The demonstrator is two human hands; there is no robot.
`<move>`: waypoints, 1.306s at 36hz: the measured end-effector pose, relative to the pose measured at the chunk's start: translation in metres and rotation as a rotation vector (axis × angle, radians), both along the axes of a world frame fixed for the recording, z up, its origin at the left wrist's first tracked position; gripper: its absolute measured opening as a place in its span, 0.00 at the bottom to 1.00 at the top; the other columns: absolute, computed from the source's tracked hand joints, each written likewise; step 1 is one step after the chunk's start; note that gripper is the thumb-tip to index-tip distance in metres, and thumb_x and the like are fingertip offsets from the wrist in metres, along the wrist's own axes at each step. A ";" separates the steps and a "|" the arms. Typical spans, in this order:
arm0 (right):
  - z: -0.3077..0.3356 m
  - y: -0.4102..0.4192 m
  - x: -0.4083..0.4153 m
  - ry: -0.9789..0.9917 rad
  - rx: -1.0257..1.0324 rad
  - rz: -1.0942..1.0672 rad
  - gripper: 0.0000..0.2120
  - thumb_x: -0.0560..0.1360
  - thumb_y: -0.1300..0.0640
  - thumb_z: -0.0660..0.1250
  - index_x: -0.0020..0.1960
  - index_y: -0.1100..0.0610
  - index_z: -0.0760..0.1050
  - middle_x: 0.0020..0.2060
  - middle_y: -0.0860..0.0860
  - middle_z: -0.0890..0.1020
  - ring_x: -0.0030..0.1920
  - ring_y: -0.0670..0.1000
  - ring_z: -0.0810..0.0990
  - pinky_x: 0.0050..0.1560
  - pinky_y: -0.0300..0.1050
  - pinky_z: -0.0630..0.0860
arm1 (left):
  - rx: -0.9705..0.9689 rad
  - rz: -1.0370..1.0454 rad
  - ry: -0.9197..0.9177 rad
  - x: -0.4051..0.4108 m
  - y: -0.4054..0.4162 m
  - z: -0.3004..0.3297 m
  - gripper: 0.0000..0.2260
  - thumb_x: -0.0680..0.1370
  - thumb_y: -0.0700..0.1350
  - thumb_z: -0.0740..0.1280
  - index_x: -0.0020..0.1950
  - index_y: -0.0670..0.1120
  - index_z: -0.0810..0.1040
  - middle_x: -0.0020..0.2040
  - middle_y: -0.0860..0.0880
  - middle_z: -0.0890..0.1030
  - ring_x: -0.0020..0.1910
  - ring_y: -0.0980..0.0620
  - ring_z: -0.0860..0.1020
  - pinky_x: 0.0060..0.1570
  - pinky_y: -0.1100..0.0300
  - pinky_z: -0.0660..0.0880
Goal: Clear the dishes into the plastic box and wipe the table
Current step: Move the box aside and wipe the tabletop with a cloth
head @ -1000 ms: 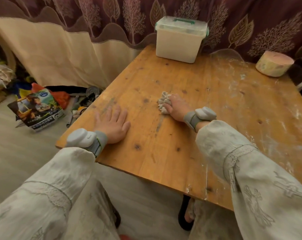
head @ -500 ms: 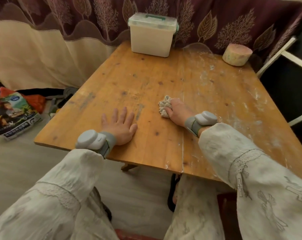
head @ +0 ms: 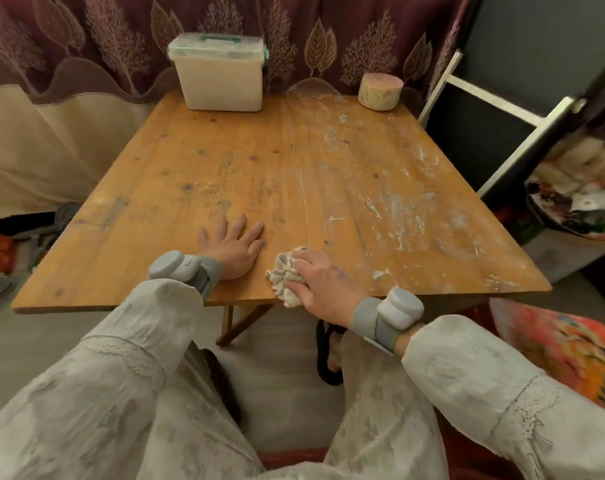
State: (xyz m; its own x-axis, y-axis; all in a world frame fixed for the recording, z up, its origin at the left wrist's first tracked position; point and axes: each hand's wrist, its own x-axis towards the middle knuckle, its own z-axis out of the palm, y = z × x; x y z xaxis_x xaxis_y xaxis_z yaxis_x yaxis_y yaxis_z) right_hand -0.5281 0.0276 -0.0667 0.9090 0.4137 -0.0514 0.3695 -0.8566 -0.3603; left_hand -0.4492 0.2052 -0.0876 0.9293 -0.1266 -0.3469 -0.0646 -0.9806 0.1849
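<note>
My right hand (head: pixel 323 282) presses a crumpled whitish cloth (head: pixel 284 277) onto the wooden table (head: pixel 225 161) at its near edge, with part of the cloth hanging over that edge. Just left of it my left hand (head: pixel 235 244) lies flat on the wood, fingers spread, holding nothing. White smears cover the right half of the tabletop. The white plastic box (head: pixel 221 76) stands at the far edge with its clear lid shut and a green handle on top.
A short round wooden block (head: pixel 380 91) sits at the far right corner of the table. A curtain hangs behind the table. A white-framed dark panel (head: pixel 495 119) leans at the right. Bags and clutter lie on the floor at both sides.
My right hand has dragged the cloth back toward me to the table's near edge. The view has swung right and my left hand now lies close beside the cloth.
</note>
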 end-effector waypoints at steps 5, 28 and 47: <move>0.015 -0.007 -0.012 0.205 0.049 0.054 0.08 0.80 0.53 0.60 0.53 0.54 0.74 0.54 0.50 0.75 0.55 0.49 0.71 0.58 0.43 0.65 | -0.022 -0.102 -0.027 -0.002 0.003 0.000 0.20 0.83 0.54 0.43 0.76 0.62 0.47 0.78 0.54 0.43 0.76 0.45 0.41 0.73 0.41 0.41; 0.010 0.015 0.002 0.156 0.108 -0.053 0.12 0.78 0.49 0.61 0.54 0.57 0.73 0.50 0.54 0.74 0.51 0.53 0.72 0.47 0.43 0.67 | -0.105 -0.040 -0.153 0.002 0.001 -0.006 0.24 0.80 0.39 0.50 0.76 0.56 0.55 0.77 0.53 0.52 0.77 0.48 0.49 0.75 0.49 0.48; 0.014 0.013 0.083 0.135 -0.009 -0.246 0.23 0.79 0.49 0.59 0.71 0.59 0.64 0.67 0.59 0.70 0.67 0.59 0.67 0.65 0.48 0.65 | -0.124 0.044 -0.154 0.005 -0.007 -0.002 0.23 0.80 0.40 0.51 0.74 0.55 0.59 0.76 0.51 0.55 0.76 0.49 0.52 0.73 0.50 0.50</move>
State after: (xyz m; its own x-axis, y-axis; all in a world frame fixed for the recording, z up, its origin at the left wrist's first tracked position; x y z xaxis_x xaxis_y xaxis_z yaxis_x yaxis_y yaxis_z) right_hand -0.4455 0.0411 -0.0525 0.9668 0.1799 -0.1813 0.0988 -0.9181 -0.3839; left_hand -0.4443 0.1980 -0.0894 0.9758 -0.1177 -0.1843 -0.0591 -0.9535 0.2957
